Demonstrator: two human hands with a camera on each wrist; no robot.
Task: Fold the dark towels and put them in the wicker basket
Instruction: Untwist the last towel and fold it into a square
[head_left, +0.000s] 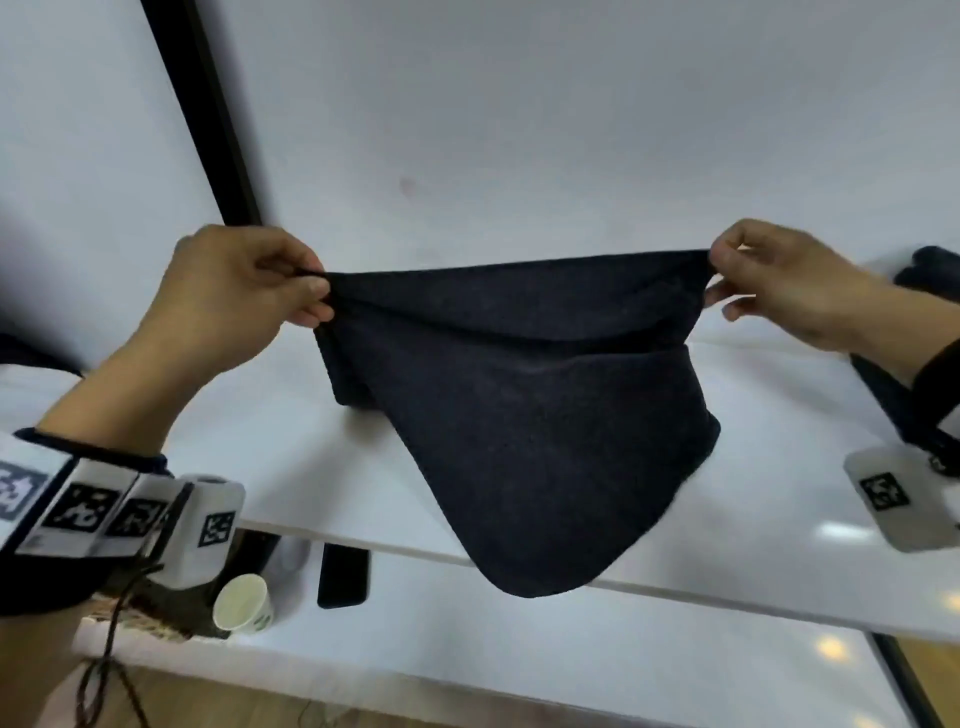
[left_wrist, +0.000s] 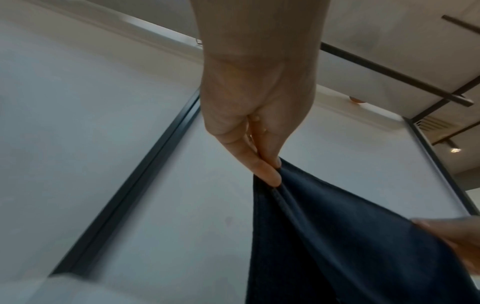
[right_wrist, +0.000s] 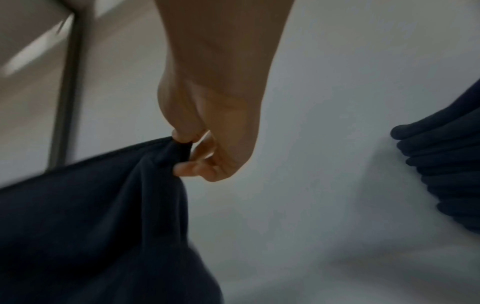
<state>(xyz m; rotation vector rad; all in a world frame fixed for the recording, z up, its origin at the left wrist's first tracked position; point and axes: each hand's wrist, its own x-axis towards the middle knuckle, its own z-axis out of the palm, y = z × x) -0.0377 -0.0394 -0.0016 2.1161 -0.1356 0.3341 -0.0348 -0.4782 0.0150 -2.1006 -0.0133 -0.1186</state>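
A dark navy towel (head_left: 524, 405) hangs stretched between my two hands above the white table (head_left: 270, 431). My left hand (head_left: 306, 291) pinches its upper left corner, and my right hand (head_left: 714, 283) pinches the upper right corner. The cloth sags in doubled layers, its lower end drooping past the table's front edge. In the left wrist view my left hand (left_wrist: 270, 172) nips the towel (left_wrist: 337, 246) between thumb and fingers. In the right wrist view my right hand (right_wrist: 184, 152) holds a bunched corner of the towel (right_wrist: 91, 216). A wicker basket (head_left: 150, 613) shows in part at lower left.
More dark towels (head_left: 930, 270) lie piled at the table's far right, also seen as a stack of dark towels (right_wrist: 441, 168) in the right wrist view. A paper cup (head_left: 241, 605) and a black phone (head_left: 343, 574) lie below the table's front edge. A black frame post (head_left: 208, 119) runs up the wall.
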